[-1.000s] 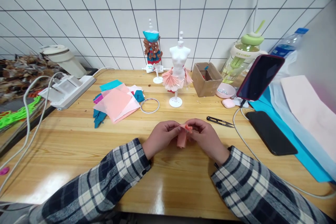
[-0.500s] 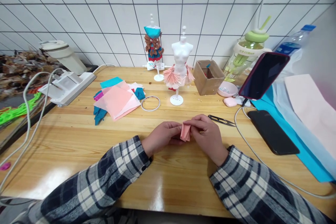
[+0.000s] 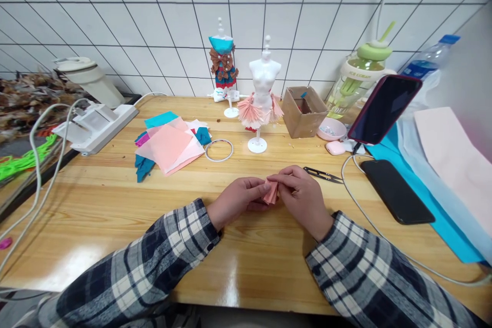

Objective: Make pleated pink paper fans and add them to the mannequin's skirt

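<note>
I see a wall of white tiles (image 3: pixel 161 25) with thin dark joints along the far side, and a plain pale wall (image 3: pixel 476 61) at the right. A glossy, light wooden table (image 3: pixel 184 184) runs up to the tiles. I catch bright glare (image 3: pixel 77 261) on its near left and a narrower streak (image 3: pixel 230 282) at near centre. Below the near edge, I find it too dark to read.

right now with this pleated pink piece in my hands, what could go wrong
The pleated pink piece is pinched between the left hand and right hand, so its folds might spring open if either grip slackens. The thread snips lie close beside the right hand and could get knocked. The white cable runs past the right sleeve; a snag might tug the tilted phone it seems plugged into.
</note>
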`<state>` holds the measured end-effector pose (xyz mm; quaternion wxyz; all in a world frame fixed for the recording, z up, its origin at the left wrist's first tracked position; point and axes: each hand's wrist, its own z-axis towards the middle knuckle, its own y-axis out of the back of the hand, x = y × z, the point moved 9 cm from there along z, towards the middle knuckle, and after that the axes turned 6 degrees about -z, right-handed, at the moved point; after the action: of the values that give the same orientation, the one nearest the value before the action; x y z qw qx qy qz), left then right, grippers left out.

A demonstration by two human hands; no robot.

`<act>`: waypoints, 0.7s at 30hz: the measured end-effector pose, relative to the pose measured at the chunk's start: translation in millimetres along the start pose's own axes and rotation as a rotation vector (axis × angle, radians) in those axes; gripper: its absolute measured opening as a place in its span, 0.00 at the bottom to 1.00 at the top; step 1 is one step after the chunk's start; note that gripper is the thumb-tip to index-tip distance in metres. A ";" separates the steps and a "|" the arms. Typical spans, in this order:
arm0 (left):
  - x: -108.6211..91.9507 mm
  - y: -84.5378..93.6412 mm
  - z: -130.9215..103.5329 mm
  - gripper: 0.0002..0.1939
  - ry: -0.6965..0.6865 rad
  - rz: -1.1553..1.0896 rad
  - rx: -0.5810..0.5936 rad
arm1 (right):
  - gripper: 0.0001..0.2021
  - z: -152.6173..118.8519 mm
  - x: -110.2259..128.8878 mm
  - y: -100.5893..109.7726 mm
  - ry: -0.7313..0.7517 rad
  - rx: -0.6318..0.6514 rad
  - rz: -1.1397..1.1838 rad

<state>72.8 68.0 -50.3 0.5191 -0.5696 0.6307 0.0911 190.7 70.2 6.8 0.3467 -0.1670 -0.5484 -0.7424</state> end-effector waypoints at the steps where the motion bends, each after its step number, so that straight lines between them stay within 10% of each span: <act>1: -0.1 0.0 0.3 0.16 -0.002 0.017 -0.002 | 0.15 0.0 0.3 0.6 0.003 0.001 0.006; 11: -29.0 -10.7 -8.7 0.15 -0.321 0.861 0.002 | 0.12 1.4 -20.1 -11.3 -0.263 0.162 0.281; 21: -30.6 -7.7 -7.0 0.16 -0.320 0.803 -0.027 | 0.10 -1.0 -23.5 -11.7 -0.360 0.123 0.438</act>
<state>69.3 79.6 -20.3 0.5261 -0.2644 0.7125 0.3816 199.2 78.9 -16.5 0.4053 -0.3892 -0.5959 -0.5737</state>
